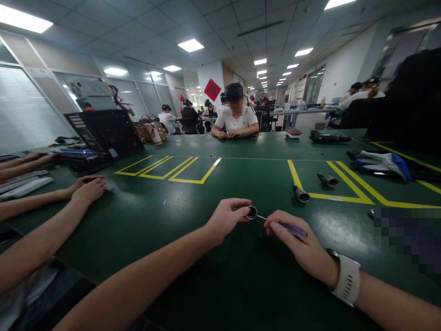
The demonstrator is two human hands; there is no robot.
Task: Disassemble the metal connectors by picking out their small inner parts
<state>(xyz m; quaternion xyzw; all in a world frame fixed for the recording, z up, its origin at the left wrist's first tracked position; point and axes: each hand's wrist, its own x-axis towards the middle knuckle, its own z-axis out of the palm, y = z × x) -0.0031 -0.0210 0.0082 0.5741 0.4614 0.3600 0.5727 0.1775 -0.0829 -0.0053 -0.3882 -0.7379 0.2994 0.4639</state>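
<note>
From the head view, your left hand [225,219] pinches a small round metal part [251,212] above the green table [165,216], while your right hand [299,248] grips a slim screwdriver [288,228] whose tip meets the part's edge. Keep the part steady and the shaft in line with its seat. Any screw or slot at the tip is too small to make out, and your fingers hide the far side of the part. A blurred patch covers the table's right edge.
</note>
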